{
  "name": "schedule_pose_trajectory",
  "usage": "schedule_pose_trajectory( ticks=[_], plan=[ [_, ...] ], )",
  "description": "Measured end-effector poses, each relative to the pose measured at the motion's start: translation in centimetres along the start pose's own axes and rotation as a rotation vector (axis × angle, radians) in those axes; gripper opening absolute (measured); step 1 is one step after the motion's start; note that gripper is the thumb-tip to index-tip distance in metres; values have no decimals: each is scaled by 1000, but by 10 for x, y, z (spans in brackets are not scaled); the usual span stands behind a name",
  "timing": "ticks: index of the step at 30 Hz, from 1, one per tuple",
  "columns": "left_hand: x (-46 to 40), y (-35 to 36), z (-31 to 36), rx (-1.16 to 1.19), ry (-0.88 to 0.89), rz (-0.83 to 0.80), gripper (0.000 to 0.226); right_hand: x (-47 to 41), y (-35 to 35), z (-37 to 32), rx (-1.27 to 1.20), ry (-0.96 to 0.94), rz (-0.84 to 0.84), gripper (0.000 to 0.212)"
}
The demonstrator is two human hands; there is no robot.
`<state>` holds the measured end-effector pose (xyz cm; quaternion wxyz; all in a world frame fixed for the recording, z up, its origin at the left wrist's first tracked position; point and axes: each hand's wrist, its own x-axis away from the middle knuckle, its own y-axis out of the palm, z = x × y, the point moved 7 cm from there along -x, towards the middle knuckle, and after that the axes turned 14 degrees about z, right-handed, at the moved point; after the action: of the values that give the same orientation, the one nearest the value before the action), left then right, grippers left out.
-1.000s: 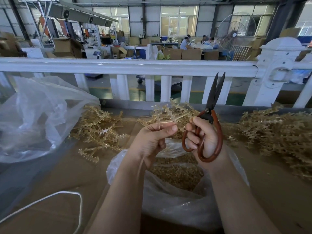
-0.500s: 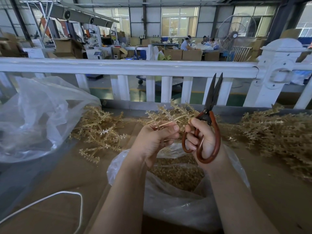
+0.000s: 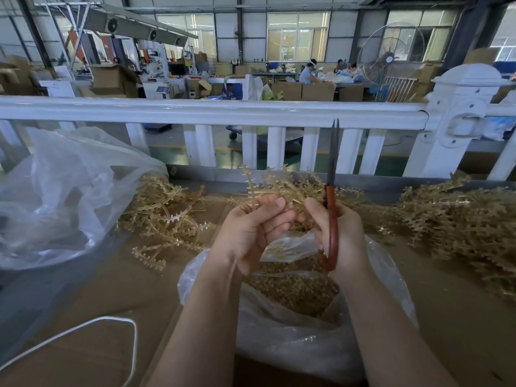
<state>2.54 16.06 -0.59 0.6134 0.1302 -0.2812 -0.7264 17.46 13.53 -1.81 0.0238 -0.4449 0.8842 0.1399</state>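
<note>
My left hand (image 3: 251, 227) holds a tan plastic sprue frame (image 3: 279, 188) with small toothed branches, fingers curled round its stem. My right hand (image 3: 337, 236) grips red-handled scissors (image 3: 332, 208), blades pointing straight up and nearly together, seen edge-on. The two hands meet over an open clear bag (image 3: 293, 344) that holds several small tan cut pieces (image 3: 290, 286).
Loose sprue frames lie in a heap at left (image 3: 167, 216) and a larger heap at right (image 3: 460, 222) on the brown table (image 3: 111, 297). A big crumpled clear bag (image 3: 64, 191) sits at left, a white cord (image 3: 83, 328) near the front. A white railing (image 3: 223, 113) borders the far edge.
My right hand has turned the scissors so they stand edge-on and upright, and the blades have come together. My left hand has lifted the sprue frame slightly toward the right hand.
</note>
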Motion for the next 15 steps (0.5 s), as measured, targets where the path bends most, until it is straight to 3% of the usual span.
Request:
schedule_pose_trajectory(
  ticks=[7,15],
  plan=[
    [-9,-19,2,144,12,201,15,4,0,-14,316,-252,49,57],
    [-10,-25,11,161,85,196,19,9,7,-6,638,-471,-124,52]
  ],
)
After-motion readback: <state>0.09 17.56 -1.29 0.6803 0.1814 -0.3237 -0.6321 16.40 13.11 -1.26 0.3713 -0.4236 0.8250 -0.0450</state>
